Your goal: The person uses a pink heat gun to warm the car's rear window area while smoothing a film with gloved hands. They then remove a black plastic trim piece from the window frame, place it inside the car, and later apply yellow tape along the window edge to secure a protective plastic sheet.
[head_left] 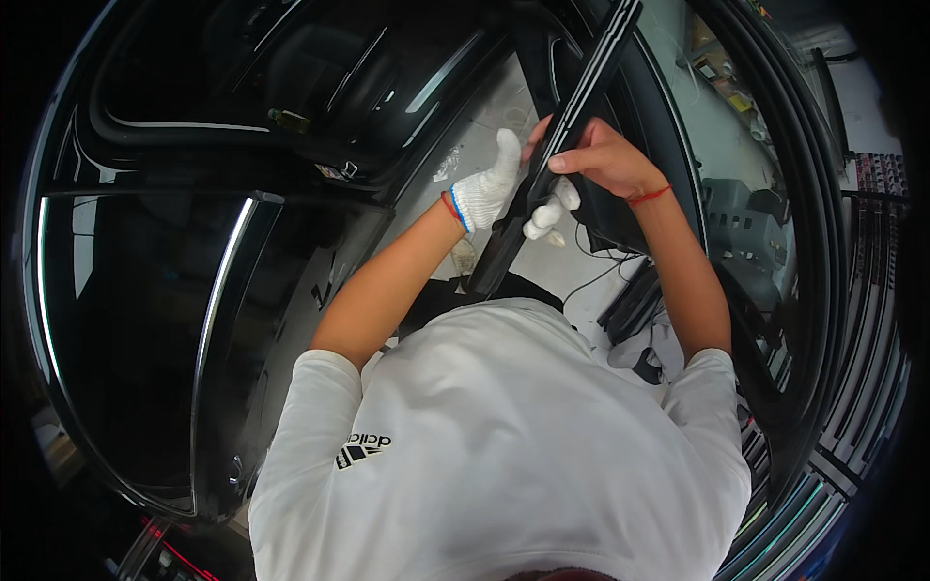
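A long black trim strip (587, 95) with pale lines along its upper part slants from the top of the view down toward my waist. My left hand (484, 192), in a white knitted glove with a blue cuff edge, supports it from beneath. Its thumb points up, and its gloved fingers curl out on the strip's right side. Higher up, my bare right hand (608, 160) grips the strip, thumb on top; most of its fingers are hidden behind the strip. A red cord circles each wrist.
A glossy black car body (145, 339) fills the left side, with a dark interior. An open black car door (668, 126) stands on the right. Beyond it are a grey plastic crate (744, 225) and racks of long strips (867, 320). A thin cable (593, 281) lies on the floor.
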